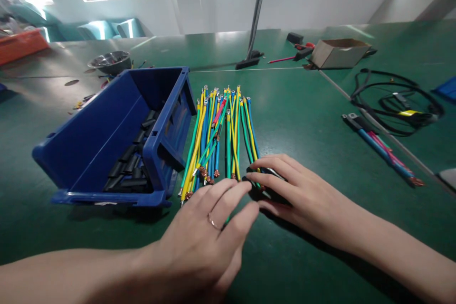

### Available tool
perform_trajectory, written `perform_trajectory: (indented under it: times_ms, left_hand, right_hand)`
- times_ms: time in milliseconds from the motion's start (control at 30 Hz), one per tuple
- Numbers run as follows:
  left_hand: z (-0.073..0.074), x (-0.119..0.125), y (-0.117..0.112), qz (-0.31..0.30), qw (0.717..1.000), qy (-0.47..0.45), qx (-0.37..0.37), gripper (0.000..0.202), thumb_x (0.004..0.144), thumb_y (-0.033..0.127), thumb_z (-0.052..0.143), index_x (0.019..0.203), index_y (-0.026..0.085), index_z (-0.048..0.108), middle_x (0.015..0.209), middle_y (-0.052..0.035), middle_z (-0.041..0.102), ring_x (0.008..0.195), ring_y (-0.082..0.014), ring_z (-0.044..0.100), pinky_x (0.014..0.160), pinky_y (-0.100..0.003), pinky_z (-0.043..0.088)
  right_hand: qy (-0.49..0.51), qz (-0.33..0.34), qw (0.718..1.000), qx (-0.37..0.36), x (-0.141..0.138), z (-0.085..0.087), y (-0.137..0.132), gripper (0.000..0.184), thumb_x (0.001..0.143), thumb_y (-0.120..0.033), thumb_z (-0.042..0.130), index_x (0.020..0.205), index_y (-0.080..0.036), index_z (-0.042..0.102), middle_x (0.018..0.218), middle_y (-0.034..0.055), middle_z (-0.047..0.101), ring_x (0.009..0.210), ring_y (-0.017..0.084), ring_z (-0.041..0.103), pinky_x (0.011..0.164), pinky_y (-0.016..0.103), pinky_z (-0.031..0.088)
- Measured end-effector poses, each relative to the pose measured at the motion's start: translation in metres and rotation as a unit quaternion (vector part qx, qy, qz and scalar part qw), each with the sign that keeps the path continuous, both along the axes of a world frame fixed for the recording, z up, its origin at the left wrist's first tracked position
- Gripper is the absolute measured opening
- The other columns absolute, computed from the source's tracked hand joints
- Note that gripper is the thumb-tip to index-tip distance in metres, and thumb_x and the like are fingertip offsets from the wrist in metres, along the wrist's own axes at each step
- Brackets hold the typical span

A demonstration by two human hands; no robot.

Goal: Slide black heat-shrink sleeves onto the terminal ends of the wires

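Observation:
Several yellow, green and blue cables [233,137] lie side by side on the green table, with metal lugs at the far ends and bare copper strands at some near ends. My left hand [213,223], with a ring on one finger, is closed at the near end of the bundle; what it pinches is hidden. Just right of it, my right hand [295,185] curves its fingers and thumb around dark pieces that look like black tubes [274,194], at the near ends of the rightmost cables. The fingertips of both hands almost meet.
A blue bin [96,128] left of the cables holds several black tubes [130,166]. More cables [384,149] and a coiled black cord [399,99] lie at right. Farther back are a cardboard box [338,53], a metal bowl [110,61] and a stand [249,61].

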State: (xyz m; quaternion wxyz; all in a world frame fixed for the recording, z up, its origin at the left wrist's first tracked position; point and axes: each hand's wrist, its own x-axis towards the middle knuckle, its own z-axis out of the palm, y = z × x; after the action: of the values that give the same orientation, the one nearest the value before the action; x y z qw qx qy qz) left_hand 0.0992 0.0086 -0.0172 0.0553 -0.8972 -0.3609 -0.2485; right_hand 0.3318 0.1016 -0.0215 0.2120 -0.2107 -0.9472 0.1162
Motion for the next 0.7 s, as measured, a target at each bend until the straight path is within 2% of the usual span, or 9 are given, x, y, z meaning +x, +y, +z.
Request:
perform_trajectory:
  times_ms: [100, 200, 333, 467, 567, 700]
  left_hand:
    - [-0.003, 0.003, -0.001, 0.075, 0.997, 0.026, -0.025, 0.039, 0.092, 0.016, 0.052, 0.13, 0.011, 0.057, 0.135, -0.0164, 0.064, 0.122, -0.0317, 0.059, 0.098, -0.046, 0.053]
    - [-0.006, 0.005, 0.001, 0.07, 0.997, 0.039, -0.019, 0.035, 0.093, 0.017, 0.048, 0.124, 0.01, 0.062, 0.123, -0.0153, 0.071, 0.107, -0.0319, 0.065, 0.085, -0.044, 0.057]
    - [-0.002, 0.005, 0.008, 0.006, 1.0, -0.006, -0.003, 0.023, 0.092, 0.012, 0.048, 0.103, 0.01, 0.068, 0.094, -0.0113, 0.075, 0.078, -0.0236, 0.066, 0.065, -0.036, 0.054]
    - [0.001, 0.002, 0.009, -0.11, 0.994, -0.012, -0.016, 0.024, 0.092, 0.006, 0.045, 0.094, 0.011, 0.069, 0.068, -0.0041, 0.067, 0.053, -0.0159, 0.052, 0.047, -0.03, 0.042]
    - [-0.003, -0.002, 0.005, -0.147, 0.989, 0.03, -0.019, 0.02, 0.096, 0.012, 0.049, 0.101, 0.016, 0.068, 0.074, -0.0027, 0.069, 0.059, -0.0152, 0.057, 0.055, -0.026, 0.048]
    - [-0.008, -0.004, -0.001, -0.131, 0.988, 0.072, -0.028, 0.016, 0.096, 0.022, 0.058, 0.109, 0.025, 0.066, 0.089, -0.0019, 0.072, 0.075, -0.0163, 0.065, 0.072, -0.024, 0.055]
  right_hand:
    - [0.012, 0.001, 0.999, 0.041, -0.002, 0.0, 0.0, 0.038, 0.095, -0.029, 0.061, 0.13, -0.016, 0.06, 0.129, 0.0156, 0.065, 0.122, 0.026, 0.06, 0.1, 0.045, 0.055]
    - [0.009, 0.009, 0.998, 0.062, -0.004, 0.0, -0.001, 0.041, 0.092, -0.028, 0.063, 0.131, -0.015, 0.06, 0.132, 0.0157, 0.065, 0.126, 0.027, 0.058, 0.104, 0.046, 0.053]
    - [-0.005, 0.012, 0.998, 0.056, -0.005, 0.001, -0.003, 0.043, 0.092, -0.028, 0.063, 0.133, -0.015, 0.06, 0.135, 0.0151, 0.063, 0.129, 0.027, 0.057, 0.106, 0.048, 0.052]
    - [-0.012, 0.003, 1.0, 0.027, -0.005, 0.003, -0.005, 0.039, 0.095, -0.028, 0.059, 0.133, -0.015, 0.06, 0.135, 0.0156, 0.064, 0.131, 0.027, 0.057, 0.108, 0.048, 0.051]
    - [-0.012, 0.002, 1.0, -0.009, -0.005, 0.005, -0.005, 0.036, 0.097, -0.022, 0.054, 0.132, -0.017, 0.061, 0.135, 0.0147, 0.064, 0.134, 0.024, 0.055, 0.109, 0.043, 0.052]
    - [-0.009, 0.006, 1.0, -0.019, -0.005, 0.007, -0.004, 0.034, 0.097, -0.019, 0.052, 0.13, -0.017, 0.061, 0.134, 0.0143, 0.065, 0.132, 0.023, 0.057, 0.107, 0.043, 0.053]
